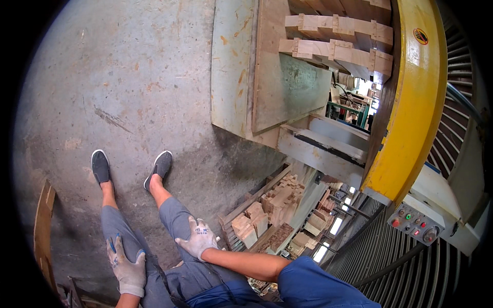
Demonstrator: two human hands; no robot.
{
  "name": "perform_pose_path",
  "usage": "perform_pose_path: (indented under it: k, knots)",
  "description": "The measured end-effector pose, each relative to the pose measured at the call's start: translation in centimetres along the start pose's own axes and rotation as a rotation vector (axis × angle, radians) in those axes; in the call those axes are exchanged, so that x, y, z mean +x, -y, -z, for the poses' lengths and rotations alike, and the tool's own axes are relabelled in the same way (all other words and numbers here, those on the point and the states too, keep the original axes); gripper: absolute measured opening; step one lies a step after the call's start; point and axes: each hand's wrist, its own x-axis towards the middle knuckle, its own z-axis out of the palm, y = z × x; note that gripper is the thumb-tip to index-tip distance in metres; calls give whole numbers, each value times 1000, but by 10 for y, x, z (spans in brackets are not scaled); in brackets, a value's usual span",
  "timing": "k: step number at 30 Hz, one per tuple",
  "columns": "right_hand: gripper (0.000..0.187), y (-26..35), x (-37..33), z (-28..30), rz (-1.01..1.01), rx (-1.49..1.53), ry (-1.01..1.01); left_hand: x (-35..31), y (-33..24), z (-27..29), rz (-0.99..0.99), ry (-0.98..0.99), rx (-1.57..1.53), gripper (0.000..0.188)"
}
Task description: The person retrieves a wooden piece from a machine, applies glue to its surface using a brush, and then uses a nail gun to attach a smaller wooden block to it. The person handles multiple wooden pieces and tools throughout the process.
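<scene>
Both my hands wear pale work gloves with blue marks and rest on my grey trousers. My left hand (127, 267) lies on my left thigh, its fingers spread and nothing in them. On my right leg, near the knee, my right hand (198, 239) lies flat with the fingers apart, holding nothing. Ahead to the right, rows of jointed wooden pieces (339, 49) lie on a machine bed, well away from both hands. A flat board (272, 77) covers the near part of that bed.
A yellow machine beam (416, 102) stands on the right, with a control panel (415, 222) of coloured buttons below it. Stacked wood blocks (280, 203) lie to my right. A wooden plank (44, 231) stands at the far left. Concrete floor (128, 66) stretches ahead.
</scene>
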Motion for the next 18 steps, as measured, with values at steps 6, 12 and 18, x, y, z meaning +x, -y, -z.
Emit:
perform_pose_path:
  k: [6, 12, 18]
  knots:
    - [97, 4, -2, 5, -6, -3, 10, 0, -5, 4, 28, 11, 8, 95]
    - [98, 3, -6, -3, 11, -25, -29, -2, -4, 9, 17, 23, 11, 95]
    - [100, 3, -1, 0, -19, 21, 26, -2, -3, 9, 9, 9, -32, 94]
